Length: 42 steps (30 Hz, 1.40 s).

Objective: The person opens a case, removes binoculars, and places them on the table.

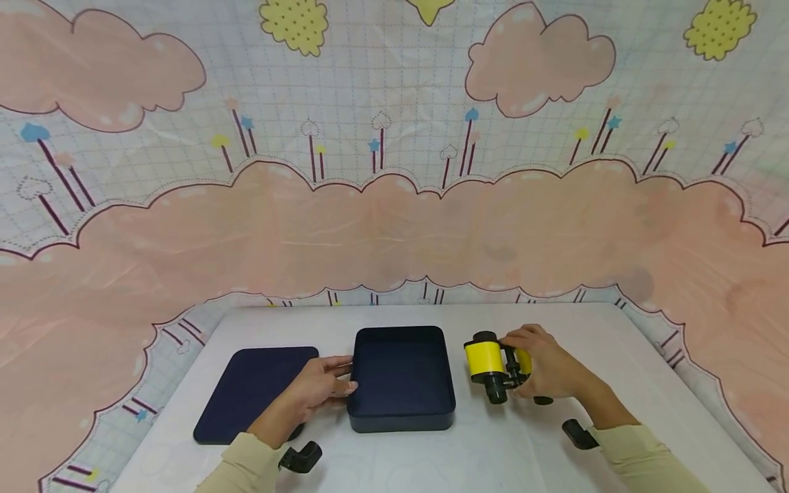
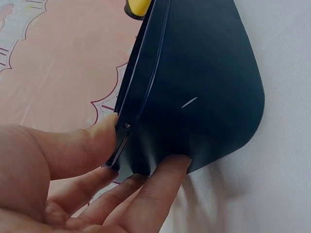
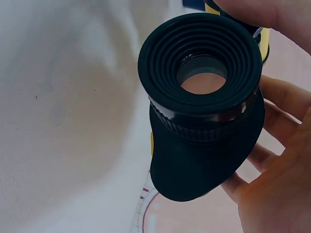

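Observation:
In the head view, my right hand (image 1: 551, 363) grips yellow-and-black binoculars (image 1: 483, 357) by their right barrel, close over the table to the right of the box. One black eyepiece (image 3: 199, 102) fills the middle of the right wrist view, with the fingers curled around the far side. A dark navy open-topped box (image 1: 401, 376) stands at the centre, its inside bare. My left hand (image 1: 317, 387) is at the box's left wall. In the left wrist view its thumb (image 2: 85, 150) lies at the rim and its fingertips press the outer wall.
A flat navy lid (image 1: 259, 387) lies on the white table (image 1: 505, 452) left of the box, partly under the left forearm. Behind the table hangs a cloth (image 1: 394, 233) printed with clouds. Black wrist camera mounts (image 1: 301, 457) stick out from both sleeves.

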Available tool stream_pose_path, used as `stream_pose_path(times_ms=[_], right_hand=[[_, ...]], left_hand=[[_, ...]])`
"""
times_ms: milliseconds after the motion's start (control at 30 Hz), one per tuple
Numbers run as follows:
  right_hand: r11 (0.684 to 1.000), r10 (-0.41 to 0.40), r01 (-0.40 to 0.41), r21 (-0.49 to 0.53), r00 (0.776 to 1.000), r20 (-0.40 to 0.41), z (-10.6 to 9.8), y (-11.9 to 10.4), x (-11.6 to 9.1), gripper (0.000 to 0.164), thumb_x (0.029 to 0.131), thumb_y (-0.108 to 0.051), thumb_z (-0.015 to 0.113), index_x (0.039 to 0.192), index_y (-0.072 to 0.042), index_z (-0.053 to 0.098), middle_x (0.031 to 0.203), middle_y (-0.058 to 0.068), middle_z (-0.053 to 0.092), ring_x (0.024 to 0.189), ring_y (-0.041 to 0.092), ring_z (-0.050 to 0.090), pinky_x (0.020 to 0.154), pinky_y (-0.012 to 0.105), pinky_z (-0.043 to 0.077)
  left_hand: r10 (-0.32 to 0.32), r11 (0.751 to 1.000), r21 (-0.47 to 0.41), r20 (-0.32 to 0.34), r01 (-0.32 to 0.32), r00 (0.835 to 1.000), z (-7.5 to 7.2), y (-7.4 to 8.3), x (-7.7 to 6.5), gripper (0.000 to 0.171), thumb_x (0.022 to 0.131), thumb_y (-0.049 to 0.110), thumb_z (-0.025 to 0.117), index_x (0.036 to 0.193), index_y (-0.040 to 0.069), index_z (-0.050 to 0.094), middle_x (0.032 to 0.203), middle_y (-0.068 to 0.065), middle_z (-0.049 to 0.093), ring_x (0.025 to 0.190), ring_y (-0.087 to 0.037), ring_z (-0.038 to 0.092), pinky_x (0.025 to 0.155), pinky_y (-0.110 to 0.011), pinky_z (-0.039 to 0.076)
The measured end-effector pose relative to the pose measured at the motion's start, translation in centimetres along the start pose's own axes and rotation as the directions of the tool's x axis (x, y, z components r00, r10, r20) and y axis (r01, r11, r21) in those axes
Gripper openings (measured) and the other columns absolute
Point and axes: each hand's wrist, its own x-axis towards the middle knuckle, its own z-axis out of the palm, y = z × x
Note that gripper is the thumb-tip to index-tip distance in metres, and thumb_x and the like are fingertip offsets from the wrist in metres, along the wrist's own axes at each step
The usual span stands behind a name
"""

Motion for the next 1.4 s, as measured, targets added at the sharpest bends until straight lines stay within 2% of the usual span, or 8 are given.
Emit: stream_pose_path(times_ms=[367, 800, 1033, 1400], right_hand=[[1.000, 0.006, -0.006, 0.002, 1.000, 0.013, 0.4, 0.4, 0.4, 0.087, 0.063, -0.024, 0.097, 0.141, -0.009, 0.063, 0.146, 0.018, 0.059, 0.138, 0.048, 0.045, 0.103, 0.071, 0.049], [0.999, 0.037, -0.038, 0.030, 0.998, 0.042, 1.1, 0.5, 0.5, 0.088, 0.063, -0.025, 0.098, 0.142, -0.010, 0.062, 0.148, 0.019, 0.055, 0.139, 0.047, 0.044, 0.105, 0.070, 0.049], [0.999, 0.042, -0.043, 0.026, 0.998, 0.050, 1.3, 0.8, 0.7, 0.090, 0.063, -0.027, 0.098, 0.143, -0.010, 0.061, 0.149, 0.019, 0.055, 0.140, 0.046, 0.044, 0.106, 0.068, 0.049], [0.998, 0.040, -0.042, 0.040, 0.997, 0.063, 1.6, 0.9, 0.6, 0.091, 0.062, -0.029, 0.099, 0.142, -0.010, 0.062, 0.148, 0.017, 0.055, 0.141, 0.046, 0.042, 0.108, 0.070, 0.047]], left_hand=[[0.001, 1.000, -0.001, 0.006, -0.001, 1.000, 0.0, 0.0, -0.1, 0.067, 0.090, -0.011, 0.070, 0.152, -0.006, 0.046, 0.157, -0.033, 0.045, 0.129, -0.038, 0.064, 0.099, -0.057, 0.057], [0.000, 1.000, -0.019, 0.004, 0.000, 1.000, 0.1, -0.3, -0.6, 0.068, 0.089, -0.013, 0.070, 0.152, -0.006, 0.046, 0.157, -0.034, 0.044, 0.133, -0.043, 0.061, 0.099, -0.059, 0.057], [0.010, 1.000, -0.007, 0.023, -0.010, 1.000, 0.1, -0.3, -0.7, 0.067, 0.090, -0.011, 0.069, 0.153, -0.006, 0.045, 0.158, -0.034, 0.043, 0.133, -0.042, 0.061, 0.101, -0.058, 0.056], [0.001, 1.000, -0.014, 0.003, -0.001, 1.000, 0.3, -0.1, -1.1, 0.067, 0.088, -0.013, 0.070, 0.151, -0.006, 0.048, 0.156, -0.033, 0.046, 0.130, -0.041, 0.063, 0.099, -0.058, 0.057]])
